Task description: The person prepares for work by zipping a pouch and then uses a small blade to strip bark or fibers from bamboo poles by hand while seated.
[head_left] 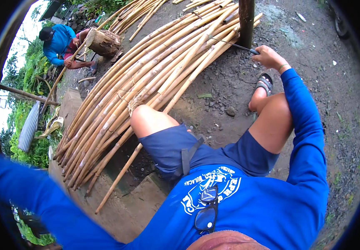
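My right hand (267, 57) is closed around the dark handle of a long knife (242, 48). Its thin blade points left, and the tip reaches over or against the far end of a bamboo pole (187, 59); I cannot tell if it touches. This pole lies slantwise on a big pile of long bamboo poles (117, 104) stretching from near left to far right. My left arm in a blue sleeve (46, 200) reaches out past the left edge, with the hand beyond the picture. My bent left knee is against or just over the pile.
A wooden post (246, 23) stands at the pile's far end. At the far left a co-worker in blue (59, 41) sits by a tree stump (104, 43), holding a long pole. More poles (140, 12) lie behind. Concrete edging (140, 204) borders the near side.
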`<state>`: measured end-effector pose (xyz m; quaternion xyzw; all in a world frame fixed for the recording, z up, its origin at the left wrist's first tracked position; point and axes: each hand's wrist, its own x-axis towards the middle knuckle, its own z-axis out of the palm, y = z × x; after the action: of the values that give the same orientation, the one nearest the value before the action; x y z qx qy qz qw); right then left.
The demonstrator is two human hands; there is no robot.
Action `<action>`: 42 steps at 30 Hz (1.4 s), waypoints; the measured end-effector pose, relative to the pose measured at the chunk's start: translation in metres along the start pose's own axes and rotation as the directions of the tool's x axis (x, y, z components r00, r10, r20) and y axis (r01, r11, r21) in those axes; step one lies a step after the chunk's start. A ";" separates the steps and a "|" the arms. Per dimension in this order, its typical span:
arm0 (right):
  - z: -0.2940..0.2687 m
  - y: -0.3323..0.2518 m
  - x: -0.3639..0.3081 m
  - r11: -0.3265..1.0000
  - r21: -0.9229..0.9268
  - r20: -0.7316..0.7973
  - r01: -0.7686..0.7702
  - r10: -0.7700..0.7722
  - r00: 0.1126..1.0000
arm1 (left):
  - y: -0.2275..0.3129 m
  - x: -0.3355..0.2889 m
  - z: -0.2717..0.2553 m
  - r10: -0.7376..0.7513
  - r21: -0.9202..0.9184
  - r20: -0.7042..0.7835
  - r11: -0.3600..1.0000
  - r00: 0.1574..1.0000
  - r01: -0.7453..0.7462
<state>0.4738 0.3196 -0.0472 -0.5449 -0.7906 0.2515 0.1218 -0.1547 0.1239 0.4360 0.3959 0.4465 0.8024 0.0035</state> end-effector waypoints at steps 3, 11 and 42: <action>-0.004 0.000 -0.007 0.998 0.028 0.028 -0.064 0.063 0.998 | -0.127 -0.038 0.009 -0.273 -0.325 -0.034 0.913 0.961 0.248; -0.008 0.019 -0.025 0.971 -0.231 0.021 -0.056 0.063 0.998 | -0.404 -0.301 0.093 -0.769 -0.567 0.039 0.509 0.638 0.647; 0.070 -0.008 0.051 0.866 0.300 0.163 -0.400 0.367 0.916 | -0.515 -0.352 -0.004 -0.747 0.751 0.651 0.607 0.138 -0.258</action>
<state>0.4155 0.3453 -0.1064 -0.6500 -0.6187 0.4251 0.1180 -0.0951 0.3043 -0.1577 0.6733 0.6798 0.0854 0.2777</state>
